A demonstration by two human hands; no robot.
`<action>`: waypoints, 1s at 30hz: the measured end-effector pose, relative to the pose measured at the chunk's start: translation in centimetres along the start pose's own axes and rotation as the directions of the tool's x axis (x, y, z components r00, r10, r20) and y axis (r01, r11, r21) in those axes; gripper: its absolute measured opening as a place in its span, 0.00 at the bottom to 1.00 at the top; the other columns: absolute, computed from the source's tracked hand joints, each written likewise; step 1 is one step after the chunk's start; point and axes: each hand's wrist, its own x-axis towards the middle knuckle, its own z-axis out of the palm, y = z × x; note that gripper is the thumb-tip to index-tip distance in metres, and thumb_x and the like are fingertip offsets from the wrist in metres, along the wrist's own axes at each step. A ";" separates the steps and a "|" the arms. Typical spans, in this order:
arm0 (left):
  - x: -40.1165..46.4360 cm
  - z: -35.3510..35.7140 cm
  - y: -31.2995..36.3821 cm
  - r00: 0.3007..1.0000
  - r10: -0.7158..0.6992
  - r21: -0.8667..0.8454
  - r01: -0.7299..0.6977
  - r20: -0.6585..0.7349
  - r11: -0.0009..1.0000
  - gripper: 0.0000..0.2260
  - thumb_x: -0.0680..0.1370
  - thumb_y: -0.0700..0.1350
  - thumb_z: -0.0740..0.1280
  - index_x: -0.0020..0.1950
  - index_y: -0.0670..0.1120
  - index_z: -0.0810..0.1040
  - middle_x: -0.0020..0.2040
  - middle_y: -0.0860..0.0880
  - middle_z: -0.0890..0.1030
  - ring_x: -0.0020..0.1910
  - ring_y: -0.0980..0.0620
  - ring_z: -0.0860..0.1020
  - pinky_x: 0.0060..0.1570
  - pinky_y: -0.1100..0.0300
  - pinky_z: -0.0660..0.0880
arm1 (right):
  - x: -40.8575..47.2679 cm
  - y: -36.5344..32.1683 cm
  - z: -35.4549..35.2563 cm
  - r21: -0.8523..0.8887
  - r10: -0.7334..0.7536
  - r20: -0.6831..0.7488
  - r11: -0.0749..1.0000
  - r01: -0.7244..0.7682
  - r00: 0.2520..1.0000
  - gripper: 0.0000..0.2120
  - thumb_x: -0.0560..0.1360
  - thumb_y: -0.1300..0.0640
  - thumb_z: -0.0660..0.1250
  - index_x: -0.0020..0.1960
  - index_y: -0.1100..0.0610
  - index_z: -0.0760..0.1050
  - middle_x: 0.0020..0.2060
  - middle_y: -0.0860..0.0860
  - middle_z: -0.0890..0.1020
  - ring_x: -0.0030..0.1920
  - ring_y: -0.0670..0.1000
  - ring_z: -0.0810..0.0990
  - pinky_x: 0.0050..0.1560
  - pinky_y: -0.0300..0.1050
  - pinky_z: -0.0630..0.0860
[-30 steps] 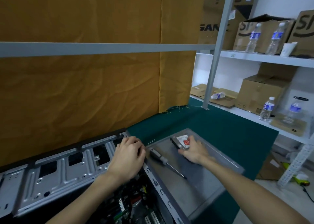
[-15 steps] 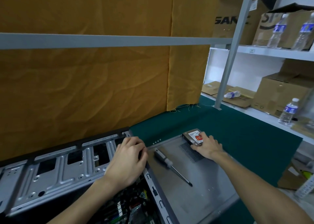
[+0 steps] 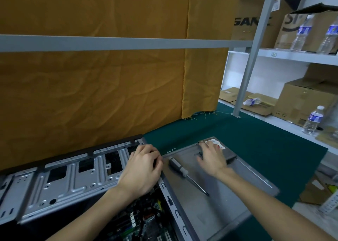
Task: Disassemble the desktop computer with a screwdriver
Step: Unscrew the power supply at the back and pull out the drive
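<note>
At frame centre, the computer case (image 3: pixel 76 174) edge is gripped by the left hand (image 3: pixel 142 169). The right hand (image 3: pixel 212 158), fingers spread and blurred, lies on the hard drive (image 3: pixel 222 149); the screwdriver (image 3: pixel 184 174) lies between them.

a single head-worn wide-angle view looks forward and down from just above the bench, close over the open computer case (image 3: pixel 60 184) at lower left and the grey side panel (image 3: pixel 215 200) at lower centre. it faces a mustard curtain (image 3: pixel 102 87) straight ahead, with shelving (image 3: pixel 292 55) off to the right, edges bowed by the lens.
</note>
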 end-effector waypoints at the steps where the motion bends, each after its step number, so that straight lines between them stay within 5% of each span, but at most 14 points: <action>1: 0.0 0.0 0.1 1.000 -0.001 -0.003 0.001 0.001 1.000 0.24 0.80 0.57 0.47 0.49 0.54 0.82 0.55 0.59 0.75 0.61 0.57 0.67 0.63 0.56 0.68 | -0.7 -1.6 0.3 0.068 -0.091 0.018 0.994 0.090 0.996 0.25 0.79 0.41 0.63 0.72 0.52 0.67 0.66 0.56 0.72 0.65 0.60 0.74 0.64 0.53 0.70; 3: 0.1 0.0 0.1 1.000 0.003 -0.011 -0.003 0.002 1.000 0.24 0.80 0.57 0.47 0.50 0.54 0.82 0.54 0.59 0.76 0.61 0.57 0.67 0.64 0.56 0.68 | -1.8 -4.4 0.9 0.091 -0.179 0.078 0.981 0.172 0.981 0.24 0.79 0.41 0.66 0.69 0.54 0.67 0.63 0.54 0.74 0.60 0.59 0.78 0.57 0.52 0.74; 7: -0.1 -0.2 -0.3 1.000 0.019 -0.055 -0.018 0.012 0.998 0.18 0.84 0.54 0.53 0.52 0.54 0.82 0.56 0.59 0.77 0.64 0.58 0.67 0.66 0.57 0.66 | -1.7 -7.7 1.0 0.090 -0.121 0.165 0.990 0.107 0.979 0.29 0.76 0.35 0.66 0.65 0.57 0.72 0.60 0.57 0.77 0.59 0.60 0.79 0.53 0.51 0.74; 12: -0.2 -1.5 -0.5 0.993 0.024 -0.173 -0.003 0.116 0.985 0.16 0.86 0.51 0.55 0.66 0.50 0.80 0.70 0.55 0.75 0.76 0.56 0.64 0.72 0.64 0.57 | -2.1 -9.0 -0.6 0.088 -0.099 0.191 0.993 0.083 0.977 0.11 0.81 0.49 0.66 0.58 0.55 0.75 0.56 0.56 0.83 0.55 0.59 0.82 0.48 0.49 0.73; 16: -1.7 -3.2 -0.8 0.975 0.037 -0.198 0.008 0.221 0.980 0.19 0.86 0.52 0.57 0.77 0.51 0.69 0.79 0.57 0.64 0.79 0.59 0.57 0.75 0.62 0.55 | -4.0 -10.1 -5.8 0.296 -0.143 -0.050 0.943 0.152 0.988 0.13 0.79 0.48 0.69 0.55 0.55 0.69 0.48 0.53 0.81 0.41 0.55 0.81 0.37 0.47 0.75; 22: -5.5 -6.2 -1.4 0.979 -0.019 -0.308 0.083 0.203 0.948 0.19 0.84 0.52 0.60 0.76 0.51 0.69 0.72 0.53 0.73 0.68 0.58 0.73 0.66 0.60 0.71 | -9.4 -13.0 -15.9 0.262 -0.093 -0.522 0.928 0.264 0.848 0.17 0.77 0.40 0.68 0.47 0.49 0.63 0.31 0.40 0.70 0.26 0.37 0.66 0.26 0.33 0.55; 25: -7.8 -7.4 -1.9 0.983 -0.035 -0.313 0.090 0.178 0.945 0.18 0.84 0.53 0.60 0.73 0.50 0.71 0.70 0.53 0.75 0.68 0.57 0.73 0.66 0.59 0.71 | -12.4 -14.4 -18.6 0.575 0.075 -0.495 0.775 0.262 0.866 0.15 0.73 0.42 0.70 0.43 0.47 0.65 0.30 0.44 0.77 0.26 0.43 0.77 0.22 0.33 0.64; 30: -11.8 -10.1 -2.5 0.983 -0.059 -0.379 0.121 0.171 0.917 0.15 0.84 0.55 0.60 0.70 0.55 0.72 0.66 0.56 0.75 0.65 0.59 0.74 0.58 0.65 0.72 | -17.5 -16.4 -19.0 0.880 0.184 -0.178 0.469 0.073 0.967 0.15 0.68 0.53 0.75 0.46 0.54 0.70 0.39 0.52 0.84 0.30 0.48 0.85 0.27 0.44 0.78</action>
